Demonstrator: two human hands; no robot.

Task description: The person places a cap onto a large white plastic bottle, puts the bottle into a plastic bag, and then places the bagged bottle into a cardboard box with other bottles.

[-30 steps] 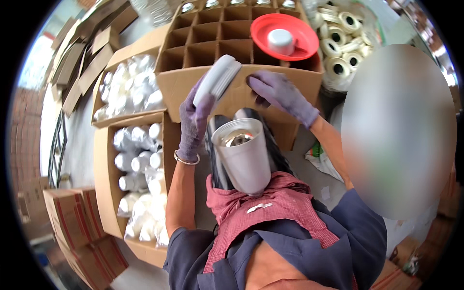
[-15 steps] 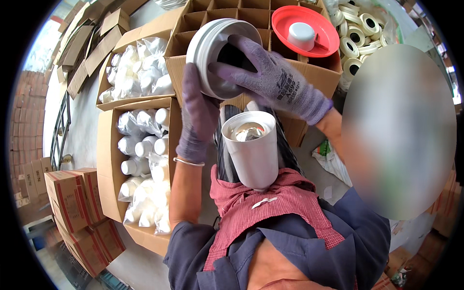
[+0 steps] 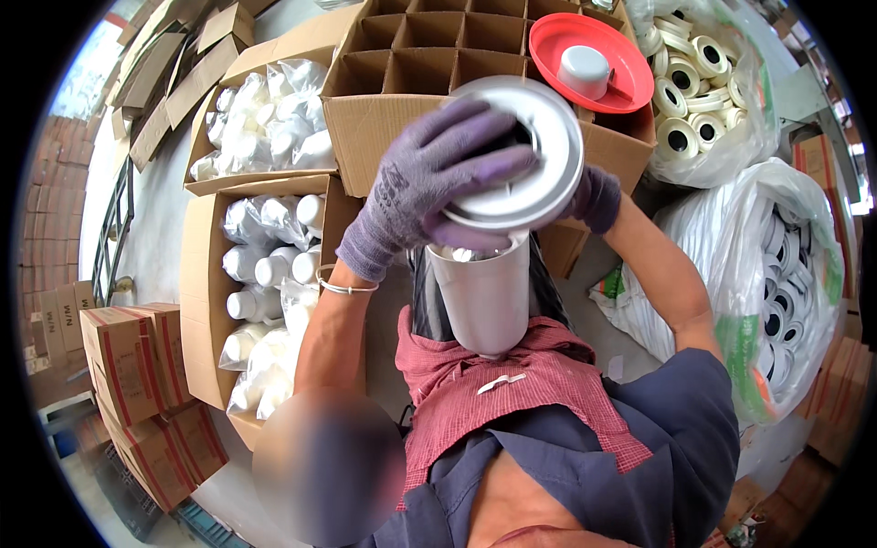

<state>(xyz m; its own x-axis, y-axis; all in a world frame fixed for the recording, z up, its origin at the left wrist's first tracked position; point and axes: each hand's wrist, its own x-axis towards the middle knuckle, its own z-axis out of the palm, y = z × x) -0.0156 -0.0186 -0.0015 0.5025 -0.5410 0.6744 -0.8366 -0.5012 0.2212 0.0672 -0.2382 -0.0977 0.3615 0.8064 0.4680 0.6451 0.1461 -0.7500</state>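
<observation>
A round white plastic flask part (image 3: 557, 169) with a stepped rim and a dark central opening is held tilted between both hands. My left hand (image 3: 438, 173), in a purple-grey glove, is closed on its left side, with fingers across its face at the opening. Gloved too, my right hand (image 3: 596, 199) is at the right rim; most of its fingers are hidden behind the part. Directly below, a white cylindrical flask casing (image 3: 481, 301) stands upright between my legs, slightly tilted. A bit of shiny silver liner (image 3: 470, 253) shows at its mouth, largely covered by the part above.
Ahead stands a divided cardboard box (image 3: 393, 119), with a red dish (image 3: 545, 41) holding a white cap (image 3: 585, 71) on its right corner. Open cartons (image 3: 206, 301) of bagged white bottles are at left. Plastic sacks (image 3: 722, 228) of white rings are at right.
The round white part has moved right and down, over the casing, and turned. My right hand has gone from its opening to the right rim; my left hand has come across its face.
</observation>
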